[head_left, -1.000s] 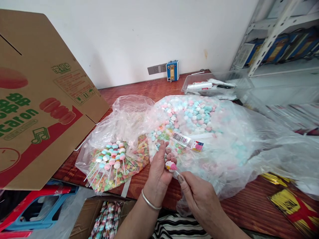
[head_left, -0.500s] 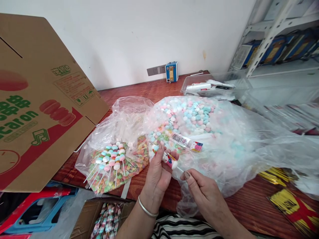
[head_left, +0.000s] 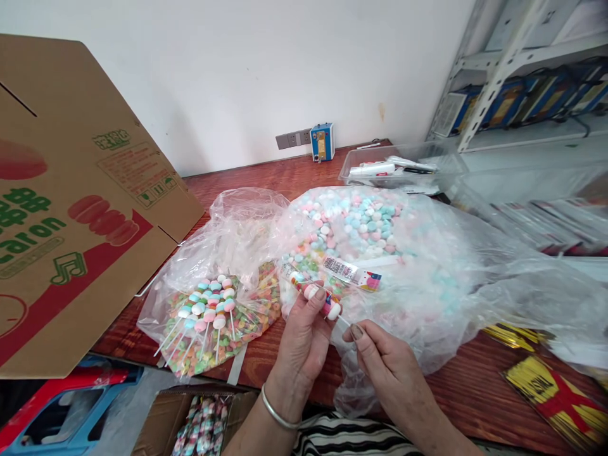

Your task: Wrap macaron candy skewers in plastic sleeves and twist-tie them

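My left hand (head_left: 300,339) is closed round a candy skewer (head_left: 311,291) in a clear wrapper, which points up and to the left. My right hand (head_left: 380,361) pinches the skewer's white stick at its lower end. Just beyond the hands lies a big clear plastic bag (head_left: 427,266) full of pastel candy pieces, with a printed label strip (head_left: 354,274) on it. To the left, a bunch of finished candy skewers (head_left: 209,310) rests on a smaller bag of colourful candy rings (head_left: 237,316).
A large cardboard box (head_left: 80,209) leans at the left. A clear tray (head_left: 408,171) with tubes stands at the back of the red wooden table (head_left: 266,177). An open carton of wrapped skewers (head_left: 199,424) sits below the table edge. Gold-and-red packets (head_left: 555,392) lie right.
The skewer in my left hand has been turned from lying in the fingers to pointing up-left, with more of it showing. My right hand keeps its pinch on the stick.
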The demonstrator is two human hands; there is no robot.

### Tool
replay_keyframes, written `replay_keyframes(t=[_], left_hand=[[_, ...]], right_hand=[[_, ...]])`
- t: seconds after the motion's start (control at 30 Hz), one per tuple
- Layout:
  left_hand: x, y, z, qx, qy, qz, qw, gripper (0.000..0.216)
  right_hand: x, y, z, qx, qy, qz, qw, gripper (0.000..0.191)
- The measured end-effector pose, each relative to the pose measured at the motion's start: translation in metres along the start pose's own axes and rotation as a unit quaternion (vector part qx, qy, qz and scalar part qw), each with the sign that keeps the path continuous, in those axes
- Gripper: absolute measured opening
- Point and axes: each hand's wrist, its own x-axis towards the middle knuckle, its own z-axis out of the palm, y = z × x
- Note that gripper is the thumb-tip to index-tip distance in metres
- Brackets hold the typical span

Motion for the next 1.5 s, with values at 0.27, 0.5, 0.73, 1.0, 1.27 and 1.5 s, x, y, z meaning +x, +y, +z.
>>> replay_keyframes(t=[0.27, 0.5, 0.73, 1.0, 1.27, 1.5], left_hand=[[0.008, 0.005, 0.002, -0.053, 0.108, 0.004, 0.993, 0.009], [0.011, 0.013, 0.007, -0.157, 0.100, -0.071, 0.980, 0.020], [0.006, 0.012, 0.009, -0.154, 0.105, -0.067, 0.980, 0.022], [-0.010, -0.018, 0.012, -0.089, 0.071, -0.075, 0.991, 0.022], [0.003, -0.005, 0.015, -0.046, 0.009, 0.006, 0.999, 0.010], [-0.014, -0.037, 0.012, 0.023, 0.001, -0.028, 0.999, 0.021]], right_hand=[[-0.007, -0.004, 0.000, -0.013, -0.017, -0.029, 0.999, 0.035], [-0.010, -0.005, 0.000, -0.016, -0.012, -0.044, 0.999, 0.033], [-0.011, -0.003, 0.004, 0.006, -0.022, -0.036, 0.999, 0.033], [-0.001, 0.000, 0.006, -0.005, 0.022, -0.035, 0.999, 0.028], [-0.003, 0.002, 0.010, -0.012, 0.013, -0.053, 0.998, 0.031], [0.008, 0.014, 0.014, 0.056, 0.045, -0.008, 0.997, 0.033]])
